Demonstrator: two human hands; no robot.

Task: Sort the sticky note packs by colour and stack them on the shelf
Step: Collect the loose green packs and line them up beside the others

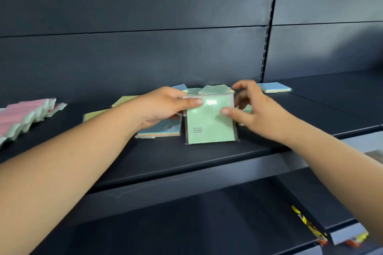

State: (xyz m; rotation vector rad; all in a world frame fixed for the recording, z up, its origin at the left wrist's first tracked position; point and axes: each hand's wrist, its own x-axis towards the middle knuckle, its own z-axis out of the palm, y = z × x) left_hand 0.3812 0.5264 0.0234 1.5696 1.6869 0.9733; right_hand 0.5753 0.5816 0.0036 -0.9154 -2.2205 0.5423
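Observation:
A green sticky note pack (209, 126) in clear wrap stands tilted on the dark shelf (186, 159), its face toward me. My left hand (163, 105) grips its top left corner, thumb across the front. My right hand (246, 107) pinches its right edge, thumb on the front. A blue multi-colour pack (161, 130) lies flat under my left hand. More green and blue packs (211, 89) lie scattered behind. Two yellow-green packs (97, 114) lie to the left.
A fanned row of pink packs (24, 116) leans at the shelf's far left. One blue pack (273, 87) lies on the neighbouring shelf section at the right. A slotted upright (267, 47) divides the back panels. Yellow packaged goods (308, 225) show on a lower shelf at bottom right.

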